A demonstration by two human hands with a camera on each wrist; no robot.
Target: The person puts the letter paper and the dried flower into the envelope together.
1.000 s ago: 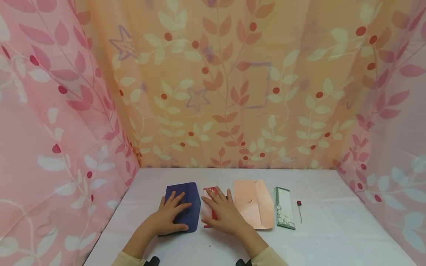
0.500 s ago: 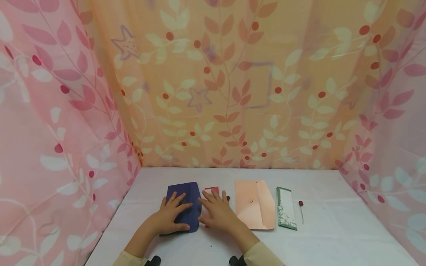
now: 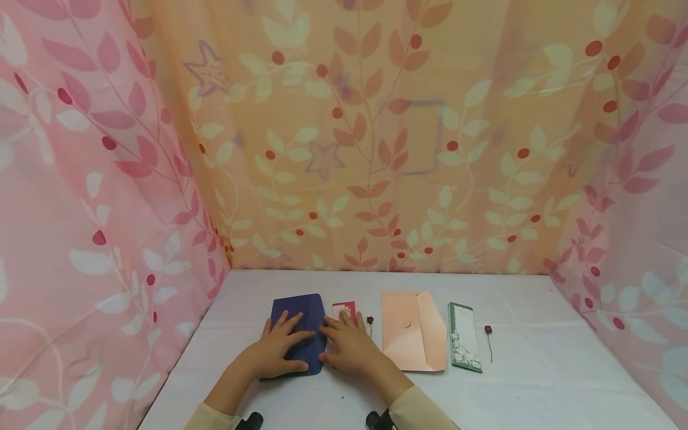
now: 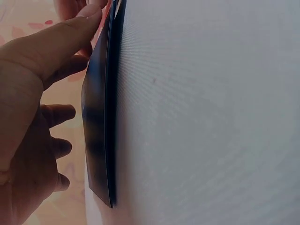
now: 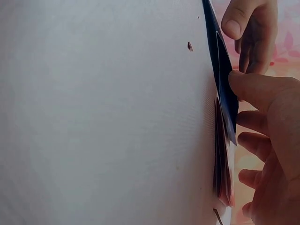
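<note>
A dark blue envelope [image 3: 290, 303] lies with its flap toward the right. My left hand [image 3: 274, 353] is spread over its body, fingers apart and thumb near the front edge. At the flap edge my right hand [image 3: 352, 346] rests its extended fingertips and thumb. Seen from the right wrist, the thumb [image 5: 253, 89] touches the flap [image 5: 227, 96], which overlaps a small stack of red cards [image 5: 224, 173]. The red floral card [image 3: 344, 307] shows only its far end in the head view; my right hand covers the rest.
Right of my right hand stands a small dried red rose [image 3: 370, 321]. Farther right lie a peach envelope [image 3: 408, 340], a green-bordered floral card [image 3: 464, 340] and another rose [image 3: 488, 329]. Patterned curtains [image 3: 344, 179] enclose the white table [image 3: 516, 382]. A dark speck [image 5: 190, 46] lies near the front.
My right hand has moved left from over the red card to the blue envelope's flap edge, uncovering the rose beside the card. The left hand stays on the envelope.
</note>
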